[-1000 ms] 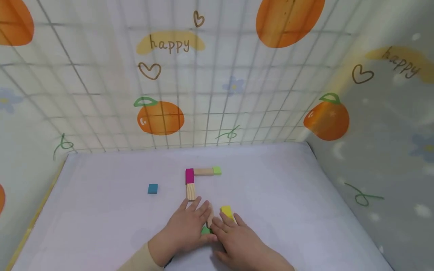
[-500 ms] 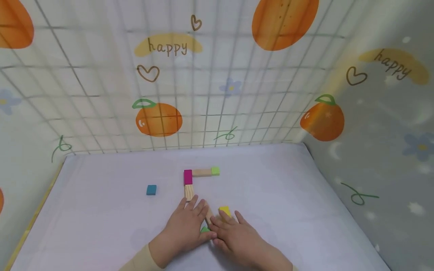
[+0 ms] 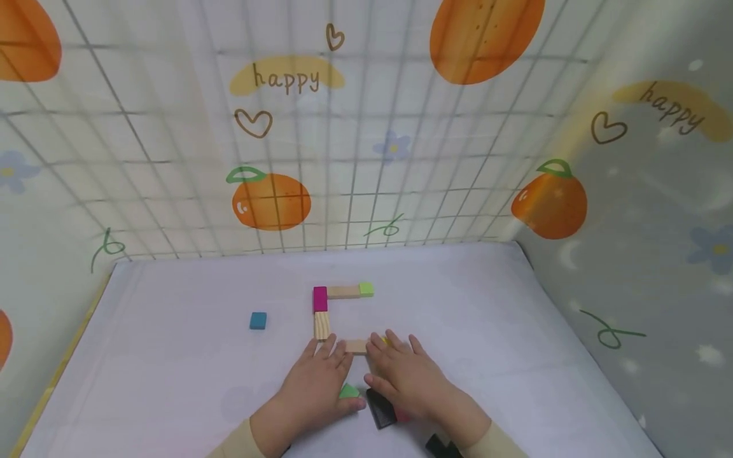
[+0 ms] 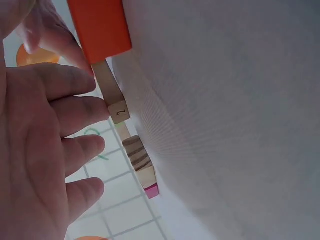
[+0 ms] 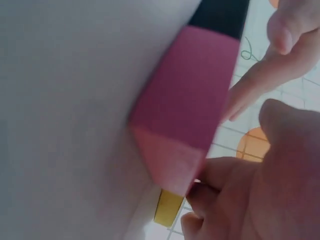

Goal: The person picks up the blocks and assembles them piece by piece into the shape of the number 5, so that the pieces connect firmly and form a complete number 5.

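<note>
A plain wooden block (image 3: 356,346) lies crosswise between my hands, its far end out of sight under the right fingers. My left hand (image 3: 317,385) has its fingers extended, with fingertips right at the block's left end and at the striped wooden block (image 3: 322,325). That block's numbered end (image 4: 119,111) shows beside the left fingertips in the left wrist view. My right hand (image 3: 409,375) spreads over the block's right end and a mostly hidden yellow block (image 3: 385,341). A green block (image 3: 349,390) peeks out by my left thumb. A black block (image 3: 380,408) lies below my right thumb.
A magenta block (image 3: 320,299) stands in line with the striped one; another wooden block (image 3: 343,292) and a lime block (image 3: 366,290) extend right from it. A blue block (image 3: 258,320) lies left. A pink block (image 5: 182,90) and an orange block (image 4: 100,30) sit near the wrists.
The wooden block between the hands has turned from slanting to crosswise. My right hand has moved forward over the yellow block, exposing the black and pink blocks. The left hand has hardly moved.
</note>
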A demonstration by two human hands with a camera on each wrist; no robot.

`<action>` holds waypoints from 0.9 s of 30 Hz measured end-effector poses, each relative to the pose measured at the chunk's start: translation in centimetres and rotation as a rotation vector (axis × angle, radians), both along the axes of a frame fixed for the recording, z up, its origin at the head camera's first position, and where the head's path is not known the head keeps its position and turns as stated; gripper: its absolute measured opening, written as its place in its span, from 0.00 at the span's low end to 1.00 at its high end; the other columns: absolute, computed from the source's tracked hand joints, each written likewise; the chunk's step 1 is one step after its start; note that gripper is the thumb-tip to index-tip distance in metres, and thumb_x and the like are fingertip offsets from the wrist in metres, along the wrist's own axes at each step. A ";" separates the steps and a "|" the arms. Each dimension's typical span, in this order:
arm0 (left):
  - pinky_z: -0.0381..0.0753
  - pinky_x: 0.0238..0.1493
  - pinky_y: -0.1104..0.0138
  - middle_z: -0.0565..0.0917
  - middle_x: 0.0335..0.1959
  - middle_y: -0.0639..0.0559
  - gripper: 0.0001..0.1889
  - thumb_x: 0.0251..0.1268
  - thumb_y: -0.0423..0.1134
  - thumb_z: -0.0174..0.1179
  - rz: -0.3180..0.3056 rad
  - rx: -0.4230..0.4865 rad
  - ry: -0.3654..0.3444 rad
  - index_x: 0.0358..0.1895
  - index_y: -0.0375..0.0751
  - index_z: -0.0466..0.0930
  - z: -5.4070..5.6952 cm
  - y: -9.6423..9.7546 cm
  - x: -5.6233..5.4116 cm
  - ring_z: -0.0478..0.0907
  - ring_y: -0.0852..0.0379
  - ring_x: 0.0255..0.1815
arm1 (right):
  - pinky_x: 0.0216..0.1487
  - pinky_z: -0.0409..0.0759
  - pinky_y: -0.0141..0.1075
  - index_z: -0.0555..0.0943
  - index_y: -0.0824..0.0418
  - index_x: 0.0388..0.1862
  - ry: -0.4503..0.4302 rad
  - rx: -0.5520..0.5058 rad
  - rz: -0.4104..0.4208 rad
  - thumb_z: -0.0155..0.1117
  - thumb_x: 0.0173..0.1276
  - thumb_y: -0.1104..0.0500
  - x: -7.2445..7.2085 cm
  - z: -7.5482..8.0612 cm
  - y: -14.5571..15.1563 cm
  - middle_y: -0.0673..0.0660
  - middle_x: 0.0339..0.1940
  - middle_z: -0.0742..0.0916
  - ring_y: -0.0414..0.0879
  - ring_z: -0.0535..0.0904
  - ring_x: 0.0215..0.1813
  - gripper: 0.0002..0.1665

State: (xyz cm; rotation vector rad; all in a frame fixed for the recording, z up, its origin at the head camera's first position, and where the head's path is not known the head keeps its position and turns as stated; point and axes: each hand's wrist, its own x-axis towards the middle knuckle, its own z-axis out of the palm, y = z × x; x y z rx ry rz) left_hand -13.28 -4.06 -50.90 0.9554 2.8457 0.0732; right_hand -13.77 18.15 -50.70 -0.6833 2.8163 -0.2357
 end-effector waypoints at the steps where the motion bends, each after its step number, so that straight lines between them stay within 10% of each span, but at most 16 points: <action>1: 0.55 0.79 0.44 0.68 0.77 0.46 0.47 0.64 0.78 0.45 -0.001 0.002 0.005 0.75 0.45 0.68 -0.1 0.0 0.0 0.56 0.44 0.82 | 0.78 0.50 0.66 0.63 0.53 0.80 0.012 0.010 -0.003 0.41 0.77 0.30 -0.3 -0.1 -0.1 0.52 0.81 0.65 0.56 0.53 0.84 0.43; 27: 0.55 0.79 0.44 0.62 0.80 0.47 0.51 0.63 0.81 0.40 0.017 -0.100 0.101 0.77 0.46 0.64 -1.3 -0.5 1.0 0.54 0.46 0.83 | 0.77 0.54 0.65 0.60 0.57 0.81 0.025 0.032 0.052 0.50 0.74 0.30 -1.7 -0.4 -1.9 0.55 0.83 0.60 0.58 0.53 0.83 0.47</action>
